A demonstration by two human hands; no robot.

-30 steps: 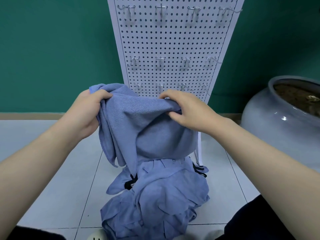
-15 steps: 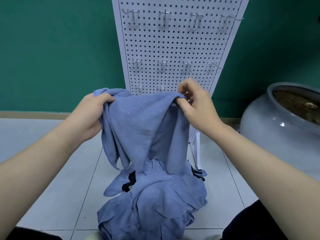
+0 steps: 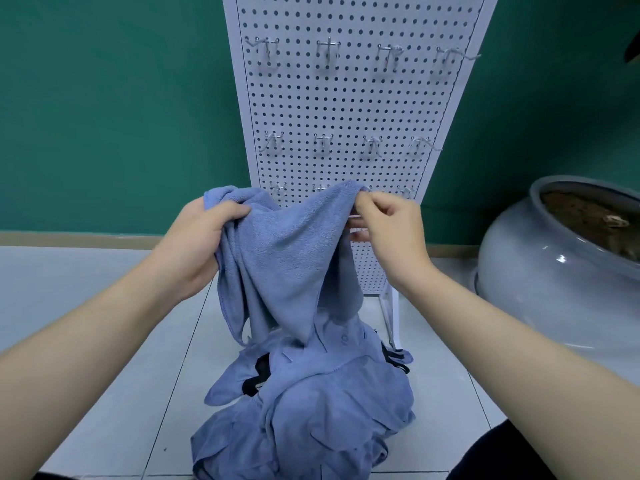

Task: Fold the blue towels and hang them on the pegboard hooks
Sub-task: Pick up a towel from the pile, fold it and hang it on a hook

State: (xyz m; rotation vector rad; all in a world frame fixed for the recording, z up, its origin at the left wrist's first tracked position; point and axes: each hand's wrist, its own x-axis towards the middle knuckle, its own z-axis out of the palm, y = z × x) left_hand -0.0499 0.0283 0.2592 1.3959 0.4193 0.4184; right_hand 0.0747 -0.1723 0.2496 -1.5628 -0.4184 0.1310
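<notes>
A blue towel hangs between my two hands in front of the white pegboard. My left hand grips its bunched left corner. My right hand pinches the right top edge between thumb and fingers. The towel's lower part drapes down onto a heap of blue towels on the floor. Rows of metal hooks stick out of the pegboard, all bare; the lowest row is partly hidden behind the held towel.
A large grey ceramic jar stands at the right, close to the pegboard's foot. A green wall is behind. Pale floor tiles spread to the left. Black straps show in the heap.
My right hand slid right along the towel's top edge and now pinches its corner. The towel is lifted slightly higher and spread wider between my hands.
</notes>
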